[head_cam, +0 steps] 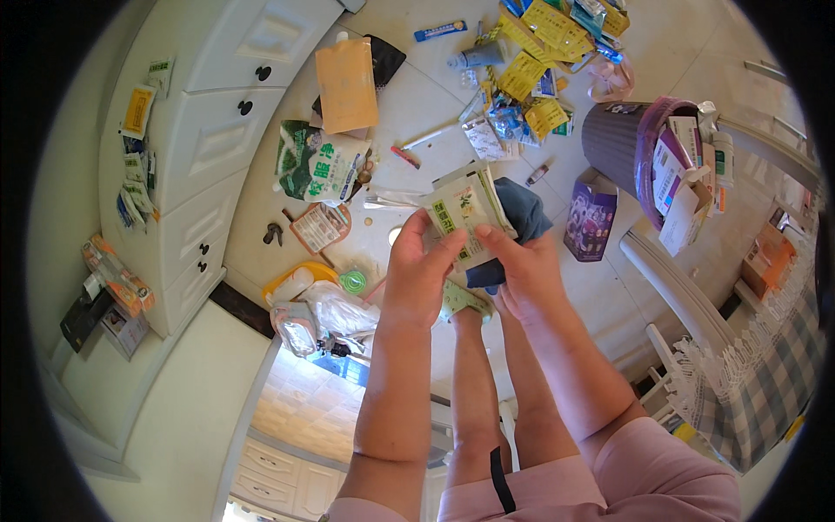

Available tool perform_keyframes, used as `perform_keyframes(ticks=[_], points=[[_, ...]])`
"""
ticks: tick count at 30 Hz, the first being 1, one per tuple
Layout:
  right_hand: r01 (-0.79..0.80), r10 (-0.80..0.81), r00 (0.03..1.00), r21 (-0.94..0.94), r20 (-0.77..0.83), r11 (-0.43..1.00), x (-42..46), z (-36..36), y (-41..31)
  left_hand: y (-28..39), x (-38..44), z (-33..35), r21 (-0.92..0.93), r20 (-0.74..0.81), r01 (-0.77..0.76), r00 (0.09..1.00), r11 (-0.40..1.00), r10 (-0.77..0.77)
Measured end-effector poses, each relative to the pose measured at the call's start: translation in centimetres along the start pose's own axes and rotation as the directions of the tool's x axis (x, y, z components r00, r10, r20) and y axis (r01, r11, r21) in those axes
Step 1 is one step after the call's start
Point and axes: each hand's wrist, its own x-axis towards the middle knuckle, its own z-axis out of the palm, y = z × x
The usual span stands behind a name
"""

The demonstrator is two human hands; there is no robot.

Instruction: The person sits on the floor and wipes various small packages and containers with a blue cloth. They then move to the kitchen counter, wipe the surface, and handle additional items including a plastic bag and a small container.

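Note:
My left hand [424, 261] grips the left side of a small stack of flat sachets [464, 202], thumb on the front. The top one is pale with a green printed band and a plant picture. My right hand [525, 261] pinches the same stack from the right, its thumb near the lower edge. Behind the sachets a dark blue cloth [522, 202] shows against the right hand; its fingers are hidden, so whether they hold it is unclear. Below lies the tiled floor, with a green slipper [464, 301] on one foot.
A trash bin [613, 147] lies tipped, boxes spilling from its mouth. Nearby stands a purple box [590, 215]. Yellow packets [554, 29] are heaped beyond. Left are a printed pouch [319, 163], a brown envelope [347, 85] and white drawers [215, 130] with sachets [137, 111] on top.

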Motion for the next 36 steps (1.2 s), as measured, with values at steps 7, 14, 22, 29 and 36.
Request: perform_keyframes(ticks=[7, 14, 22, 29, 36], points=[[-0.03, 0.041, 0.998, -0.189, 0.053, 0.981, 0.4, -0.7, -0.6, -0.4, 0.4, -1.0, 0.249, -0.111, -0.033, 0.992, 0.968, 0.062], [0.057, -0.036, 0.997, -0.319, 0.071, 0.946, 0.2, -1.2, -0.5, -1.0, 0.8, -0.8, 0.189, -0.05, 0.002, 0.999, 0.982, 0.007], [0.556, -0.303, 0.829, -0.756, 0.47, 0.346, -1.5, -1.9, -0.3, -1.4, 1.6, -1.8, 0.757, -0.124, -0.049, 0.968, 0.652, 0.217], [0.574, -0.205, 0.818, -0.787, 0.537, 0.228, 1.2, -0.8, 0.7, -2.0, -0.1, 0.1, 0.632, -0.148, -0.074, 0.966, 0.771, 0.214], [0.578, -0.215, 0.814, -0.786, 0.539, 0.219, -0.4, -1.7, 1.2, -1.5, -0.6, 1.0, 0.662, -0.174, -0.082, 0.95, 0.745, 0.259]])
